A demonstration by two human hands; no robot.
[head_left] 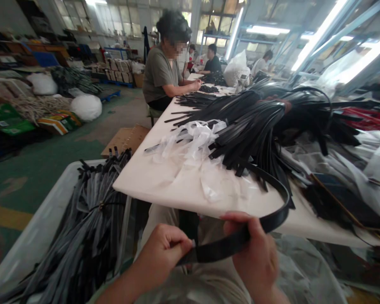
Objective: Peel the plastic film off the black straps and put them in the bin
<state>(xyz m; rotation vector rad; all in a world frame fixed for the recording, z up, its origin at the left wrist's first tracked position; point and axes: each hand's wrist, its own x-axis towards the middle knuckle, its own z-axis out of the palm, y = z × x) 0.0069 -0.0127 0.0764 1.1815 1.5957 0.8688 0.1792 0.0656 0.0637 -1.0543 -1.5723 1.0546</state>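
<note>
So we've got one black strap (240,236) in hand right now, held low over the lap just below the worktop (152,179) edge. The left hand (164,251) is closed tight around one end, fingers pinched down on it, and the right hand (256,253) is wrapped around the strap a bit further along, with the rest curving up and back onto the worktop. As for progress, we'd guess there's loads left: a big heap of loose black straps (256,122) sits on the worktop, with a pile of clear plastic sleeves (196,139) just beside it. The white bin (47,219) on our left already holds a fair stack of bagged straps (91,219), so a decent chunk looks done. Another person (164,71) works further down the worktop.
</note>
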